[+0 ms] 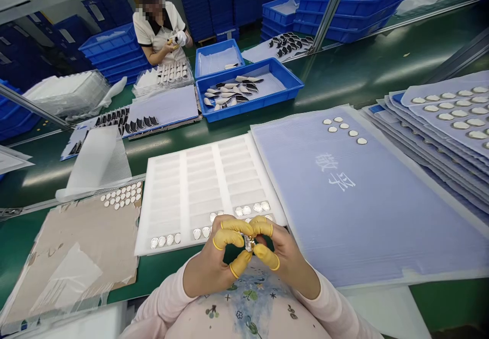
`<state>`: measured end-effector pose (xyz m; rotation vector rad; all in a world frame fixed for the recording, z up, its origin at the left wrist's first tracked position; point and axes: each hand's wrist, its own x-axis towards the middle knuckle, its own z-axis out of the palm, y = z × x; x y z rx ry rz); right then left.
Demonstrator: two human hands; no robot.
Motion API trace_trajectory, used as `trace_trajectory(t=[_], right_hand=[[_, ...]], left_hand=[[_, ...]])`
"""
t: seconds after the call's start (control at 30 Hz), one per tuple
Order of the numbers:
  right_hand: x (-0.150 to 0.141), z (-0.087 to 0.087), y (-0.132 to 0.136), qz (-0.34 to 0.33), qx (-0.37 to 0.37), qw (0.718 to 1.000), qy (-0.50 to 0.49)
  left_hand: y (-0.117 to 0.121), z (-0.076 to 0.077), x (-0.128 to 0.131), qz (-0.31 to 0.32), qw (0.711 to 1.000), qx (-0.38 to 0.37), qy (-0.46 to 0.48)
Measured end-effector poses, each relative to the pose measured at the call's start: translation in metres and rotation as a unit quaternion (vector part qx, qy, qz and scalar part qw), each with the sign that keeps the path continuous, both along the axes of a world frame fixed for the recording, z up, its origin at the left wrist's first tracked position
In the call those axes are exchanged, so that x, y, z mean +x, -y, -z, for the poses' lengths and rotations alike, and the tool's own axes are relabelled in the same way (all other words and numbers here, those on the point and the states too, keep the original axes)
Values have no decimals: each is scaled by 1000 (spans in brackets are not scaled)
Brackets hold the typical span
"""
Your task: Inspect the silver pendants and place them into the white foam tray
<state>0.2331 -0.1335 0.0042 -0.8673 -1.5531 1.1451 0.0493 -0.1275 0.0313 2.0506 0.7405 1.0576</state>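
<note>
Close in front of my body, my left hand (225, 250) and my right hand (273, 245) meet, their fingertips in yellow finger cots. Between them they pinch a small shiny gold-and-clear piece (249, 243); its exact kind is hard to make out. Just beyond my hands lies a white foam tray (202, 176) with rows of slots. Round white discs with metallic rims (166, 240) sit in its near slots, and my hands hide some of them. More such discs (344, 125) lie on a bluish foam sheet (305, 201) to the right.
Cardboard (76, 232) with several discs lies at left. Layered sheets with discs (454, 110) stand at right. Across the green bench (160, 148), a blue bin (252, 102) holds curved black-and-white parts. A co-worker (160, 28) handles a piece at the back. A metal post (331, 10) rises behind.
</note>
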Motion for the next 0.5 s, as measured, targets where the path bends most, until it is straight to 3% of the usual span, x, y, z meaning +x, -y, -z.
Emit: trace_trajectory(t=[0.33,0.5], right_hand=[[-2,2,-2,-45,-31,999,-4],[-1,4,0,-9,47,999,-20]], left_hand=[[-3,5,-1,3,998,66,-13],[-2,7,-1,-16,996,76,-43]])
